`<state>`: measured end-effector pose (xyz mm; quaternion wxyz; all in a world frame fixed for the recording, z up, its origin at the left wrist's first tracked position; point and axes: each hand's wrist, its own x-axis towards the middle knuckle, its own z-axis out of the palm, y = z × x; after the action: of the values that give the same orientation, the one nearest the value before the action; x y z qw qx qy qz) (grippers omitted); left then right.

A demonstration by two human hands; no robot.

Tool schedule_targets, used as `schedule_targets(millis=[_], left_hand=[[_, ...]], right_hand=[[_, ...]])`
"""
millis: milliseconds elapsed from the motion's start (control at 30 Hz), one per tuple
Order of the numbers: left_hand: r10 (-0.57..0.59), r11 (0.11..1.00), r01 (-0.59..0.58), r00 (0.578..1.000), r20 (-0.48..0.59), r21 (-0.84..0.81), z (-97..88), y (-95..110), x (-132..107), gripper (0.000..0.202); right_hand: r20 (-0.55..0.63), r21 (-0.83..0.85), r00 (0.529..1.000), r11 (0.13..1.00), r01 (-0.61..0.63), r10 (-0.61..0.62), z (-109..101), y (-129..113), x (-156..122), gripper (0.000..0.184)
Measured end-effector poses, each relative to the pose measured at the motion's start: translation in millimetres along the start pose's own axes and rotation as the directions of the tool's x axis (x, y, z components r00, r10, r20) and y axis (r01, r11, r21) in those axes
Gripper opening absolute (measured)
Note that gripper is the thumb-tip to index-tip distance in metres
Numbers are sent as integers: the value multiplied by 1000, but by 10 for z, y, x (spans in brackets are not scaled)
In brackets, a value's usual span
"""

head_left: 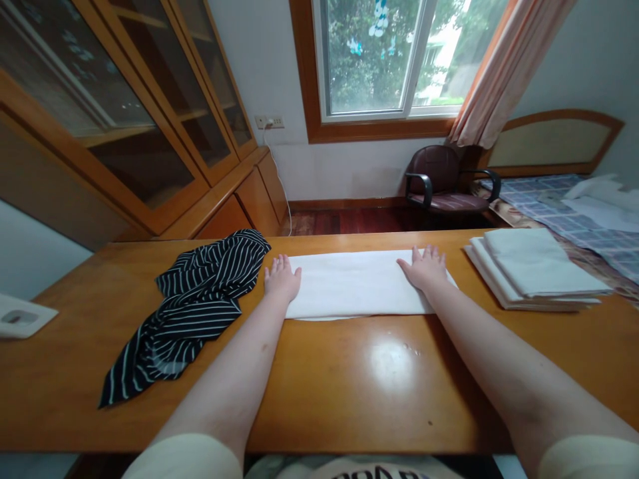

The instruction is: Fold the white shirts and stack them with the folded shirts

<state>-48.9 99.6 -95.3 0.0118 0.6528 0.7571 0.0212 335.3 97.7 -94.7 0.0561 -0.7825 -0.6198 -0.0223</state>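
Observation:
A white cloth (352, 285), folded into a long flat strip, lies across the wooden table in front of me. My left hand (282, 278) rests flat at its left end, fingers spread and pointing away from me. At the right end, my right hand (425, 267) lies on the cloth with its fingers apart. Neither hand grips anything. Left of my left hand is a crumpled black cloth with white stripes (200, 299). A stack of folded white cloths (534, 266) sits to the right of my right hand.
The wooden table (344, 386) spans the view. A white object (24, 316) lies at its left edge. Beyond the table stand a glass-door cabinet (150, 120), a dark red armchair (444, 176) and a bed (564, 199) under a checked cover. A window (374, 60) is behind.

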Motion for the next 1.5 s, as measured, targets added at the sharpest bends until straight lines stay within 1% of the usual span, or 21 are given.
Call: schedule_targets(millis=[67, 133, 233, 333, 400, 433, 533, 667, 800, 900, 967, 1033, 1133, 1200, 1233, 1300, 1333, 1400, 1433, 1467, 1500], left_hand=[[1, 1000, -1, 1000, -12, 6, -6, 19, -11, 69], [-3, 1000, 4, 1000, -30, 10, -10, 26, -19, 68], [-7, 1000, 7, 999, -38, 8, -17, 25, -30, 67], [-1, 1000, 1, 999, -39, -2, -27, 21, -38, 67], [1, 1000, -2, 999, -37, -11, -34, 18, -39, 67], [4, 1000, -5, 999, -32, -15, -36, 15, -38, 67], [20, 1000, -20, 1000, -17, -19, -38, 3, -33, 67], [38, 999, -38, 999, -19, -19, -31, -19, -28, 68], [48, 999, -48, 999, -19, -22, -21, -22, -22, 69], [37, 999, -38, 999, -17, -25, -16, -12, -25, 68], [38, 999, -38, 999, -22, -24, -27, -9, -41, 68], [21, 1000, -21, 998, -58, 0, -62, 1, -71, 67], [31, 996, -15, 981, -193, 86, -163, 100, -142, 62], [150, 984, -120, 958, -245, 133, -232, 295, -227, 58], [230, 970, -202, 944, -237, 135, -254, 444, -290, 56], [295, 955, -287, 934, -202, 71, -255, 828, -473, 60], [341, 940, -341, 925, -170, 32, -231, 1042, -591, 62], [487, 870, -492, 866, -113, -30, -143, 1441, -849, 67], [558, 825, -563, 826, -85, -56, -91, 1593, -971, 68], [593, 800, -596, 803, -56, -78, -42, 1697, -1075, 67], [584, 806, -584, 811, -28, -92, -1, 1748, -1153, 67]], right_hand=[[-74, -13, 997, 1000, 3, -4, -75, -163, -94, 79], [-105, 22, 988, 993, 113, -110, -157, -441, -215, 73], [-46, 109, 965, 959, 262, -258, -242, -1006, -420, 72], [5, 189, 901, 885, 425, -434, -238, -1522, -620, 76], [48, 218, 853, 839, 500, -520, -192, -1717, -738, 75], [65, 221, 843, 831, 510, -534, -165, -1758, -788, 75], [92, 225, 833, 827, 516, -545, -106, -1670, -897, 75], [108, 219, 831, 828, 516, -546, -107, -1224, -945, 74], [135, 154, 882, 889, 432, -452, -121, -664, -883, 77], [163, 103, 921, 934, 342, -355, -112, -330, -775, 76], [168, 76, 944, 959, 274, -283, -99, -206, -706, 74], [168, 55, 954, 968, 244, -250, -81, -165, -660, 74], [168, 33, 955, 969, 243, -245, -54, -189, -641, 74], [164, 25, 955, 969, 245, -246, -42, -213, -646, 74], [161, 24, 955, 969, 247, -247, -38, -219, -649, 74], [156, 23, 956, 968, 249, -249, -36, -222, -653, 74], [154, 24, 956, 969, 248, -248, -37, -219, -654, 75], [154, 24, 957, 969, 246, -247, -38, -211, -653, 75], [155, 24, 956, 968, 249, -249, -39, -207, -653, 75], [157, 25, 955, 968, 252, -252, -38, -203, -652, 75], [159, 25, 954, 967, 255, -255, -36, -200, -652, 75]])
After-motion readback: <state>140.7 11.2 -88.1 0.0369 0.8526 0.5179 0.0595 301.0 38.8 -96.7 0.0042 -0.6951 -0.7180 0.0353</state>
